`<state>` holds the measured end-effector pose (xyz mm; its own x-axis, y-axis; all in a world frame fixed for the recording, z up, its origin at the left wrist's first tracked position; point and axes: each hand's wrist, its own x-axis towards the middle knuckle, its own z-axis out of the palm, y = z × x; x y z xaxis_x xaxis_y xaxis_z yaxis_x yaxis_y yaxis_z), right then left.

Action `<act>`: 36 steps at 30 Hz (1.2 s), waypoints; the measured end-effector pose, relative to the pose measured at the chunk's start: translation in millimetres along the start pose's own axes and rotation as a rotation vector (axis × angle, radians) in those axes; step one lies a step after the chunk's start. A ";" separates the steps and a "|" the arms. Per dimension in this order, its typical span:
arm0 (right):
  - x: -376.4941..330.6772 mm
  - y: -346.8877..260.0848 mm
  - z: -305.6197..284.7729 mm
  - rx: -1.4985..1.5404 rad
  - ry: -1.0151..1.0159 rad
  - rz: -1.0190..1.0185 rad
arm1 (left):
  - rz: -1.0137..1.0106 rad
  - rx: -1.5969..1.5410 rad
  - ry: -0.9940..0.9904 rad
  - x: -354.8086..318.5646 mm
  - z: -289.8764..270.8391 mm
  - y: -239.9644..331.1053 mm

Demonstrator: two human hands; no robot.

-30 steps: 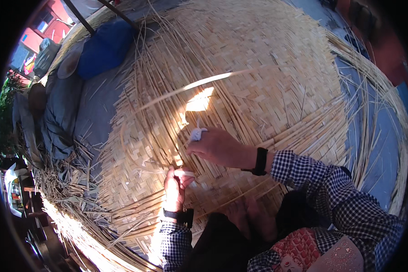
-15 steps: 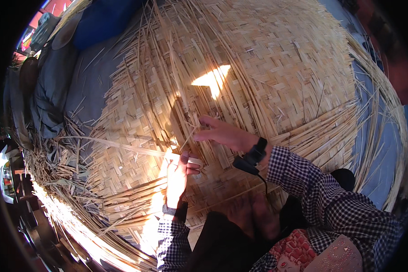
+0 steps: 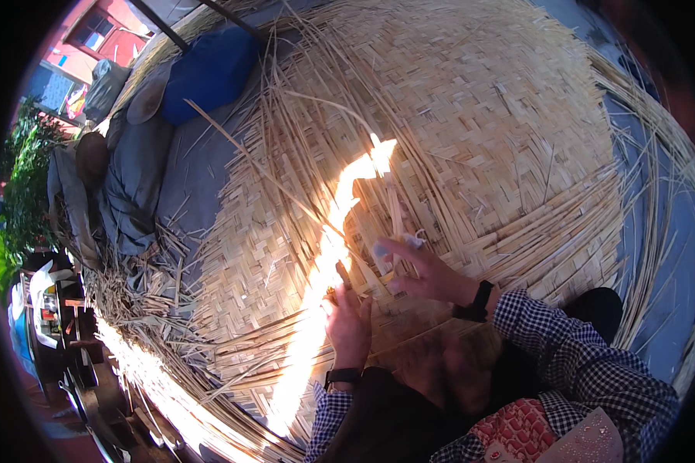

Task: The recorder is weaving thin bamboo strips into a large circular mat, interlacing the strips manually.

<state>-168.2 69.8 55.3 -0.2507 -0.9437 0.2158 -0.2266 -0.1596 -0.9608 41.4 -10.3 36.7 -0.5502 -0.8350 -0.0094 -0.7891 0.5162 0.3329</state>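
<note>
I am over a large herringbone-woven reed mat (image 3: pixel 486 116), its unwoven strips (image 3: pixel 552 220) lying loose across it. My right hand (image 3: pixel 432 278) is right of centre, thumb and forefinger around a pale reed strip (image 3: pixel 396 212) that arches up and away. Near its fingertips is a small whitish curl (image 3: pixel 414 241). My left hand (image 3: pixel 349 328) is closer to me, fingers curled just above the mat; sun glare hides what they pinch. Another long strip (image 3: pixel 239 147) slants from the far left toward the space between my hands, where its end is lost in glare.
Reed scraps (image 3: pixel 143 285) heap up at the left edge of the mat. Grey cloth bundles (image 3: pixel 135 189) and a blue object (image 3: pixel 208 73) lie at the far left. My bare feet (image 3: pixel 444 366) rest on the mat, and a grey sheet (image 3: pixel 649 270) extends beneath its right side.
Both hands have moved to the right and nearer to me. The strip that ran leftward from my left hand no longer lies there. My right fingers, apart before, are now around a strip.
</note>
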 end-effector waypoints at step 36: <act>38.3 38.4 -35.8 0.245 -0.078 0.595 | -0.385 -1.296 -0.400 79.6 18.2 35.5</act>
<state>-220.2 38.0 32.9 -0.1964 -0.9079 -0.3703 0.1537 0.3445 -0.9261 -35.4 -55.0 30.7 -0.5724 -0.6591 -0.4878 -0.2187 -0.4506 0.8655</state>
